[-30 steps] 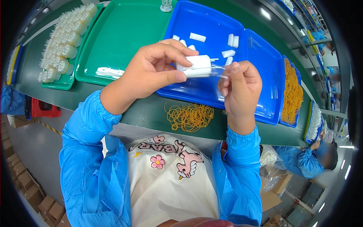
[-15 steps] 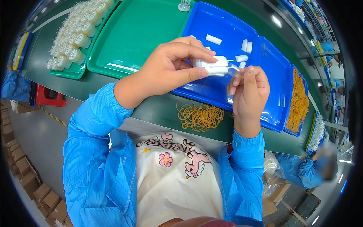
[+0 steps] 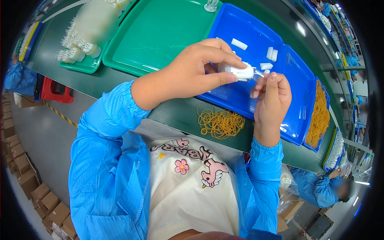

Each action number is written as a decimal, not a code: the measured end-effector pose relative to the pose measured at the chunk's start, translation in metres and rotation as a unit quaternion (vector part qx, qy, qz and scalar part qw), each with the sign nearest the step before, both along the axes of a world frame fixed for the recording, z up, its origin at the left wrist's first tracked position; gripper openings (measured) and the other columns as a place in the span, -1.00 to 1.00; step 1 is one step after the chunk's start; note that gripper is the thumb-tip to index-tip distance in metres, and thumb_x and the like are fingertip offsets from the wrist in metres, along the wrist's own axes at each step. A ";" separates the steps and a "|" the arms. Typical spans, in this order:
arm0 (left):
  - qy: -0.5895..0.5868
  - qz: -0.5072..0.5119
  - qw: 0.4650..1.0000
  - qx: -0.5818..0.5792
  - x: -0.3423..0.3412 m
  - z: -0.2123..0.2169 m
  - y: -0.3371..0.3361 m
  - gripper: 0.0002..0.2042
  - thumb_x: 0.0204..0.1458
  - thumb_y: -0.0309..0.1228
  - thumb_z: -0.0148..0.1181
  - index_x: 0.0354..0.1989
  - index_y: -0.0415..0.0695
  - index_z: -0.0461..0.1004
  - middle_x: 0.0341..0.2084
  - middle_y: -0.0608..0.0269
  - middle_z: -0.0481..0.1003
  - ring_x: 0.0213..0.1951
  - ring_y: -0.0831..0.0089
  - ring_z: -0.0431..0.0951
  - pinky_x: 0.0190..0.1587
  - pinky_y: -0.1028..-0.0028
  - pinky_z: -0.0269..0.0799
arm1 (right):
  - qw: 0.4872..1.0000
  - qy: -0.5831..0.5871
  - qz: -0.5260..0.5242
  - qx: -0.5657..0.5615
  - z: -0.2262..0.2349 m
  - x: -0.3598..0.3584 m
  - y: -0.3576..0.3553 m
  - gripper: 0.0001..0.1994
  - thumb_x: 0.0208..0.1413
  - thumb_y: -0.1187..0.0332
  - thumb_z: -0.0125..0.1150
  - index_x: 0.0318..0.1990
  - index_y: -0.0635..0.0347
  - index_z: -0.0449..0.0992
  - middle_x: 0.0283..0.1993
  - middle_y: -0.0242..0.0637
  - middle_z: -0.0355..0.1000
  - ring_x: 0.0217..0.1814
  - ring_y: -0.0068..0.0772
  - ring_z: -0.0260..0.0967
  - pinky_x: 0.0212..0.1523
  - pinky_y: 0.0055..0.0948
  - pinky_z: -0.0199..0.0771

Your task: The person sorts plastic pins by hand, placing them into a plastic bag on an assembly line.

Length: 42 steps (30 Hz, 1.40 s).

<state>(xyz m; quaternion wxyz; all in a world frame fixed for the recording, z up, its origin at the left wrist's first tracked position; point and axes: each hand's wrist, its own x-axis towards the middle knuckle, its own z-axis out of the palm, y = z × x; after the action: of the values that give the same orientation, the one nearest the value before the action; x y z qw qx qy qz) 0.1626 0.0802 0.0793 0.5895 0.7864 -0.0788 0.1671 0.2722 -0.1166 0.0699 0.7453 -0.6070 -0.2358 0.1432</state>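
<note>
My left hand (image 3: 192, 72) is closed round a bundle of short white pieces (image 3: 242, 73), held over the blue tray (image 3: 230, 98). Thumb and fingers grip it from opposite sides, hiding its left part. At the bundle's right end, a small clear plastic piece (image 3: 259, 76) sticks out. My right hand (image 3: 274, 96) pinches that piece between thumb and fingertips; its exact shape is hard to make out. Beyond the hands, several loose white cylinders (image 3: 239, 44) lie in the blue tray. Nearer me is a loose heap of yellow-brown rubber bands (image 3: 221, 122) on the green table.
A large green tray (image 3: 160, 32) stands left of the blue one, with a clear-and-white part (image 3: 211, 5) at its far corner. Further left, a green tray (image 3: 93, 67) holds several banded bundles (image 3: 74, 54). More rubber bands (image 3: 317, 116) fill a box at right. Another person (image 3: 316, 186) sits beyond.
The whole view has shifted, so trays and hands appear further right. The bundle has turned slightly in my left hand. Both hands keep their grip. A blurred patch now covers part of the banded bundles.
</note>
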 end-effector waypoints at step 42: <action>0.008 0.049 0.999 0.013 0.006 -0.014 -0.003 -0.88 -0.06 -0.55 0.34 -0.32 -0.17 0.60 -0.24 0.28 0.47 -0.16 0.49 0.47 -0.13 0.52 0.40 | 0.996 -0.055 0.010 -0.067 -0.002 -0.013 0.008 -0.79 0.31 0.33 0.10 -0.34 0.26 0.39 -0.50 -0.33 0.39 -0.56 -0.66 0.30 -0.51 -0.63 0.39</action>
<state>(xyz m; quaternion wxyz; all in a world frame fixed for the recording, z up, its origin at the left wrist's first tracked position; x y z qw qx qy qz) 0.1690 0.0776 0.0657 0.5709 0.7984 -0.0375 0.1879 0.2591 -0.1082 0.0675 0.6870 -0.6604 -0.2727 0.1326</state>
